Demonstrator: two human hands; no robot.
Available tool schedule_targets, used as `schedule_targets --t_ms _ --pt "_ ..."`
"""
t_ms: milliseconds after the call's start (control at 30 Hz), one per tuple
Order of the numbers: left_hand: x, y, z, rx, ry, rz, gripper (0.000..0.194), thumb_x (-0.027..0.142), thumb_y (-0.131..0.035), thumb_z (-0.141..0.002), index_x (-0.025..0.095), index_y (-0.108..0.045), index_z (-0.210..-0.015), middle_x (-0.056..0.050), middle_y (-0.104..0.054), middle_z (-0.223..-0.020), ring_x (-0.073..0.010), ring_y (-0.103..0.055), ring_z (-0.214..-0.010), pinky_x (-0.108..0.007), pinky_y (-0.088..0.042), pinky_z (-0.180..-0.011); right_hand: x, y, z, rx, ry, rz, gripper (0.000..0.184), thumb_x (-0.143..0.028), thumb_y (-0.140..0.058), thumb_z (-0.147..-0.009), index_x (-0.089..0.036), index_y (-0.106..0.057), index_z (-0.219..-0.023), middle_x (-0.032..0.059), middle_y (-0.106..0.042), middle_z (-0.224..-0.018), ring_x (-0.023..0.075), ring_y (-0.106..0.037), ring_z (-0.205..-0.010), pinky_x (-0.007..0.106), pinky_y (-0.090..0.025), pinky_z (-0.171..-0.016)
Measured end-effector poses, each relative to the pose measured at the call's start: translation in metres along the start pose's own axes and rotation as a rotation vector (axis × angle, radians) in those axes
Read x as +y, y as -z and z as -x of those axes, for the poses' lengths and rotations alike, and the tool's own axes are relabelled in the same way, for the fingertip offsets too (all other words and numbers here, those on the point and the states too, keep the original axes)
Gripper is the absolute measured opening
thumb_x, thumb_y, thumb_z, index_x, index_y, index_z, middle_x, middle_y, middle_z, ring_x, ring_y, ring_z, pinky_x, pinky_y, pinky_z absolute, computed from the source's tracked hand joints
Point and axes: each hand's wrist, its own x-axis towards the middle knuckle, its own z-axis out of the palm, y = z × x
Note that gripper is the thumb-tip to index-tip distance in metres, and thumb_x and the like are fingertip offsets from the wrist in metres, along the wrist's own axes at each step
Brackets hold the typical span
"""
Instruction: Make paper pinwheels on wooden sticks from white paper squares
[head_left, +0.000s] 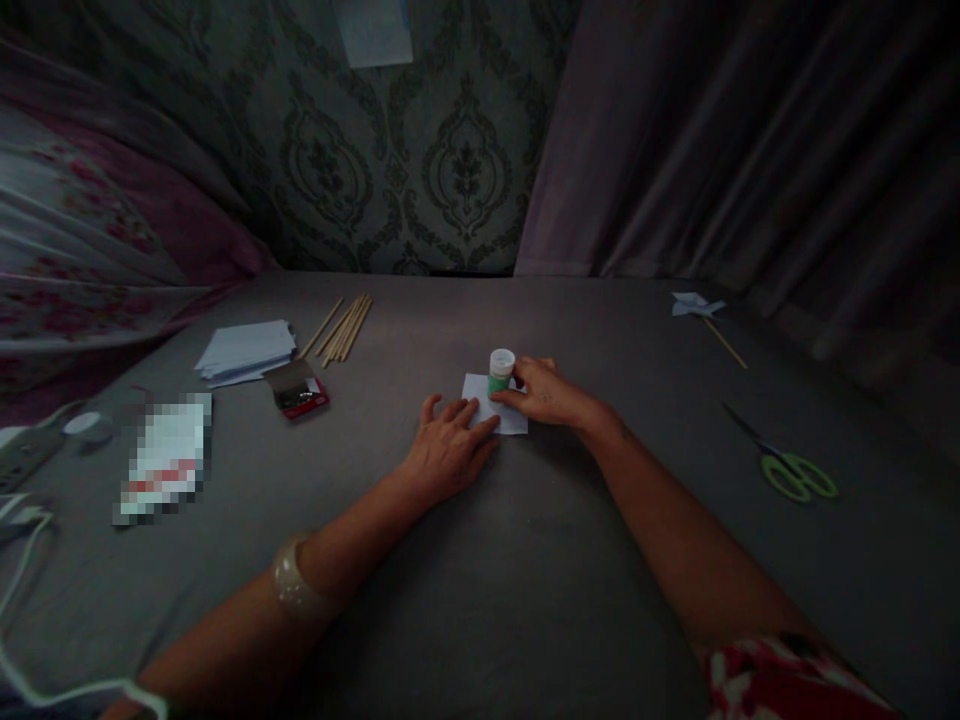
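Note:
In the middle of the table lies a small white sheet of paper (513, 421). On it stands a small upright bottle (501, 372) with a white cap and a green label. My right hand (544, 390) is closed around the bottle's lower right side. With fingers spread, my left hand (450, 445) rests flat, its fingertips on the left part of the sheet. The fingers of both hands cover parts of the paper.
To the left are a paper stack (247, 350), wooden sticks (349, 330), a red box (300, 393) of small dark items, a blurred white packet (169, 455) and a power strip (34, 455). At right lie a paper pinwheel (697, 306) on a stick and green-handled scissors (795, 475).

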Motion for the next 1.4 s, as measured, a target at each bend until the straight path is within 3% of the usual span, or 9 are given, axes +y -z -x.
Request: schedule_targets --t_ms 200,333,433,600,733,867,1000,1200,1400 --pt "0.000 0.001 -0.001 -0.009 -0.001 0.004 0.037 0.038 -0.040 -0.092 0.027 -0.059 -0.122 -0.013 -0.056 -0.129 -0.0311 -0.050 -0.119 -0.059 -0.020 -0.103 0.015 0.007 0.004 -0.124 0.059 -0.448 0.023 -0.030 -0.067 -0.072 -0.021 -0.067 -0.093 0.0017 -0.068 -0.090 0.0176 -0.060 -0.082 0.032 -0.043 -0.080" --pt "0.000 0.001 -0.001 -0.020 0.006 -0.002 0.037 0.038 -0.040 -0.092 0.027 -0.058 -0.122 -0.013 -0.056 -0.129 -0.0303 -0.050 -0.120 -0.058 -0.020 -0.103 0.035 0.007 0.010 0.154 -0.112 -0.916 0.032 -0.037 -0.070 -0.065 -0.020 -0.065 -0.091 0.0021 -0.068 -0.090 0.0171 -0.062 -0.081 0.030 -0.046 -0.074" --pt "-0.001 0.001 -0.001 -0.007 0.005 0.015 0.036 0.038 -0.042 -0.091 0.028 -0.060 -0.121 -0.013 -0.057 -0.128 -0.0294 -0.050 -0.119 -0.059 -0.020 -0.102 0.041 0.007 0.008 0.393 -0.257 -1.049 0.032 -0.043 -0.070 -0.063 -0.019 -0.063 -0.083 0.0003 -0.064 -0.077 0.0135 -0.056 -0.065 0.027 -0.043 -0.059" --pt "0.001 0.012 -0.007 0.184 0.174 0.241 0.033 0.044 -0.052 -0.085 0.026 -0.067 -0.108 -0.010 -0.061 -0.124 -0.0282 -0.052 -0.117 -0.055 -0.022 -0.104 0.013 0.014 0.002 0.470 -0.337 -1.108 0.030 -0.046 -0.071 -0.060 -0.019 -0.060 -0.069 -0.0013 -0.059 -0.064 0.0109 -0.050 -0.054 0.025 -0.039 -0.051" --pt "0.011 0.031 -0.017 0.397 0.430 0.821 0.044 0.055 -0.053 -0.081 0.018 -0.069 -0.097 -0.009 -0.070 -0.104 -0.0251 -0.060 -0.103 -0.041 -0.041 -0.093 -0.025 0.023 0.005 0.429 -0.148 -1.058 0.027 -0.043 -0.070 -0.065 -0.018 -0.064 -0.072 0.0004 -0.064 -0.068 0.0133 -0.057 -0.062 0.028 -0.046 -0.061" --pt "0.022 0.046 -0.023 0.412 0.558 1.401 0.047 0.061 -0.054 -0.078 0.019 -0.068 -0.094 -0.007 -0.071 -0.098 -0.0223 -0.061 -0.099 -0.033 -0.045 -0.080 -0.052 0.025 0.015 0.404 0.115 -0.830 0.027 -0.035 -0.067 -0.072 -0.019 -0.067 -0.094 0.0009 -0.069 -0.085 0.0161 -0.062 -0.078 0.029 -0.047 -0.072" --pt "0.021 0.053 -0.022 0.431 0.680 1.718 0.033 0.053 -0.064 -0.074 0.021 -0.066 -0.081 -0.003 -0.069 -0.082 -0.0169 -0.062 -0.082 -0.027 -0.045 -0.070 -0.063 0.020 0.024 0.359 0.275 -0.392 0.039 -0.024 -0.066 -0.076 -0.026 -0.062 -0.114 0.0018 -0.067 -0.106 0.0207 -0.058 -0.100 0.038 -0.038 -0.092" --pt "-0.007 0.053 -0.013 0.521 0.795 1.648 0.027 0.042 -0.075 -0.064 0.019 -0.064 -0.072 0.000 -0.064 -0.069 -0.0133 -0.058 -0.067 -0.025 -0.040 -0.061 -0.058 0.023 0.031 0.173 0.342 -0.127 0.058 -0.020 -0.067 -0.072 -0.029 -0.052 -0.128 0.0048 -0.057 -0.126 0.0241 -0.050 -0.115 0.042 -0.032 -0.096" --pt "-0.049 0.060 -0.003 0.856 0.605 1.180 0.030 0.039 -0.077 -0.059 0.017 -0.068 -0.078 -0.002 -0.068 -0.078 -0.0162 -0.060 -0.075 -0.028 -0.044 -0.073 -0.034 0.027 0.026 0.193 0.084 -0.136 0.023 -0.020 -0.062 -0.079 -0.023 -0.069 -0.101 0.0046 -0.069 -0.104 0.0195 -0.062 -0.089 0.039 -0.039 -0.087"
